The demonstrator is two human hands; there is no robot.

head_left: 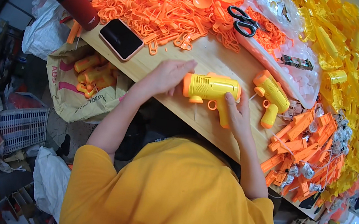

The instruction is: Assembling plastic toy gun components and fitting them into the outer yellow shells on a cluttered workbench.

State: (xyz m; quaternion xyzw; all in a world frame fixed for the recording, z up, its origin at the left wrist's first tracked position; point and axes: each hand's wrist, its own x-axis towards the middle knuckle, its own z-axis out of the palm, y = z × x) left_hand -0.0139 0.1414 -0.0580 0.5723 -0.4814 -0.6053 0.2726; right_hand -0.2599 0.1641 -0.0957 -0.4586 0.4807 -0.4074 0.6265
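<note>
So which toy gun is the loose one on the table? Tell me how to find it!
Find the pale wooden table, then the person's right hand holding a yellow toy gun. Just right of that hand lies the loose toy gun, yellow with orange ends. Unlike the held one, no hand touches it, and its barrel slants more.

A head-worn fisheye looks down on the tabletop.

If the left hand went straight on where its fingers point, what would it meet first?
Probably the orange parts, past some bare table; how high the left hand hovers is unclear.
</note>
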